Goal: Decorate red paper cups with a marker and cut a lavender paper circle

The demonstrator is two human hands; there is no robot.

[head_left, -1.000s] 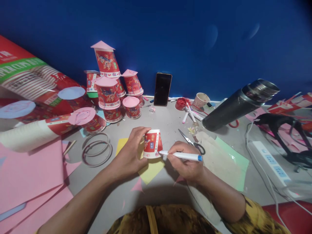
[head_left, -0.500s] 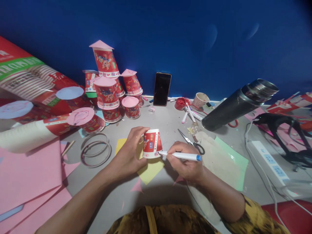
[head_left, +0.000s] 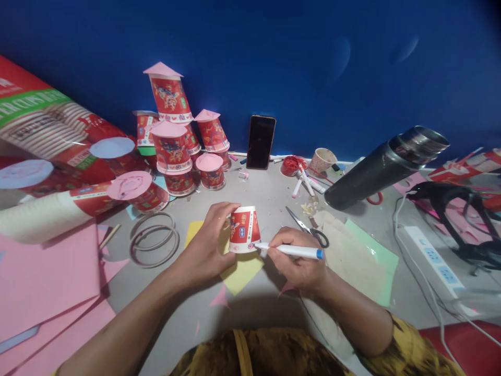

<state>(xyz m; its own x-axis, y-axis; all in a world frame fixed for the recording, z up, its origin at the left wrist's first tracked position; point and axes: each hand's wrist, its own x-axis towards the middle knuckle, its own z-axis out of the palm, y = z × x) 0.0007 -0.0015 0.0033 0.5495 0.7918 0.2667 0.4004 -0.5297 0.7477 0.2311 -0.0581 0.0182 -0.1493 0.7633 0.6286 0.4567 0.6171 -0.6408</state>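
Note:
A red and white paper cup (head_left: 245,230) is upside down in front of me, its wide rim at the bottom. My left hand (head_left: 213,240) is closed round its left side, thumb low and fingers at the top. In my right hand (head_left: 299,258) is a white marker (head_left: 291,251) with a blue end, held like a pen. Its tip meets the cup's white band near the rim, beside small coloured marks. Under the cup lies a yellow paper sheet (head_left: 238,277). Scissors (head_left: 307,227) rest just beyond my right hand.
Stacked red cups with pink paper tops (head_left: 172,146) stand at the back left. A phone (head_left: 260,142) leans against the blue wall. Tape rings (head_left: 154,250) and pink paper (head_left: 47,282) lie left. A dark flask (head_left: 376,169) and a power strip (head_left: 434,261) are on the right.
Hardly anything differs. The marker's tip stays at the cup's lower band, and both hands keep their hold; the whole view has shifted very slightly.

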